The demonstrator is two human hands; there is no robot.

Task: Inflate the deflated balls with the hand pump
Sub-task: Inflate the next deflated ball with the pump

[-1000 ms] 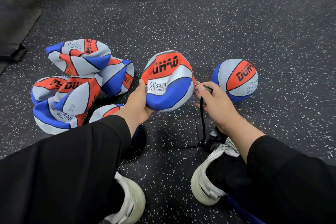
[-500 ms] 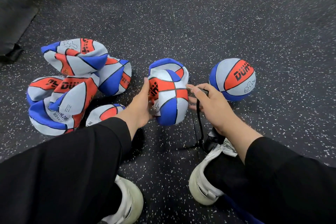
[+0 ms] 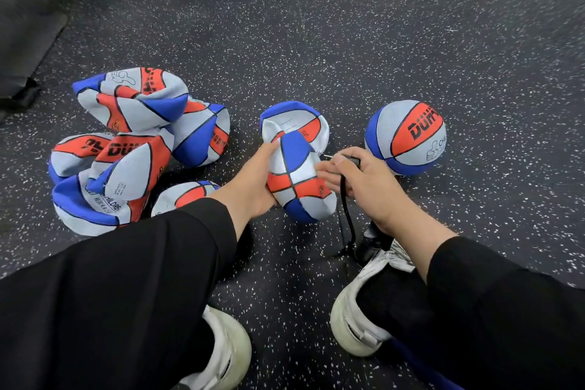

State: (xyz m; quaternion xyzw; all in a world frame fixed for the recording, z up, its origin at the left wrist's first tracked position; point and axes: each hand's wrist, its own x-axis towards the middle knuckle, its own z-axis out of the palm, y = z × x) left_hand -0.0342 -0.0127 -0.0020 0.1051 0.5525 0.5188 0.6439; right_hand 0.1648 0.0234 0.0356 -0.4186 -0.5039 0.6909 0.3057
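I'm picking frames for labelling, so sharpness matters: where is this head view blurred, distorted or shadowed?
Head view: the far speckled black rubber floor smears with blur at the top edge and corners; the centre is sharp, print legible on the round inflated red, blue and grey ball; wide-angle bending stretches the black sleeves at the bottom; lighting is soft, with only a faint shadow under the crumpled ball held in the left hand.

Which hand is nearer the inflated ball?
Right. The right hand, pinching the pump needle, sits just beside the inflated ball; the left hand holds the deflated ball, farther off.
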